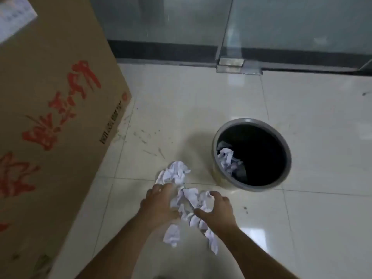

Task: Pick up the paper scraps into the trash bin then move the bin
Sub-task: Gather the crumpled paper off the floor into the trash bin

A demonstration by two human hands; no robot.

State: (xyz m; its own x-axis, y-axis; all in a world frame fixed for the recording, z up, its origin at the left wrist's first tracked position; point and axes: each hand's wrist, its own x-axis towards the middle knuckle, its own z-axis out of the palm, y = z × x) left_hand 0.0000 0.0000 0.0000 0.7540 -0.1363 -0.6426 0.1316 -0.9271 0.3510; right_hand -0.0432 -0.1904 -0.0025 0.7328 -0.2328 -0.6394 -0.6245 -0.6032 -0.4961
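Below, both bare forearms reach down over a glossy, cream-coloured tiled floor [312, 228] with thin grey grout lines. The left hand [159, 204] is cupped, fingers curled downward against the left side of a loose cluster of crumpled white paper scraps [191, 208]; the right hand [218, 212] mirrors it, fingers bent and thumb pointing inward, pressing on the right side of the same cluster, so that the two hands bracket the paper between them. Whether either hand has the paper fully gripped cannot be told. The scraps are creased and irregular: one larger wad [173, 174] lies on the floor just beyond the left fingertips, and two smaller pieces trail toward the viewer between the wrists. A round grey trash bin [219, 178] with a smooth rim and dark interior stands upright near the scraps, to their right and farther away; crumpled white paper [227, 160] already lies inside it against the left wall. A large brown corrugated cardboard box [60, 97] printed with red characters fills the left side. Along the far edge runs a frosted glass partition [291, 23] with a metal floor fitting [231, 64] at its base.
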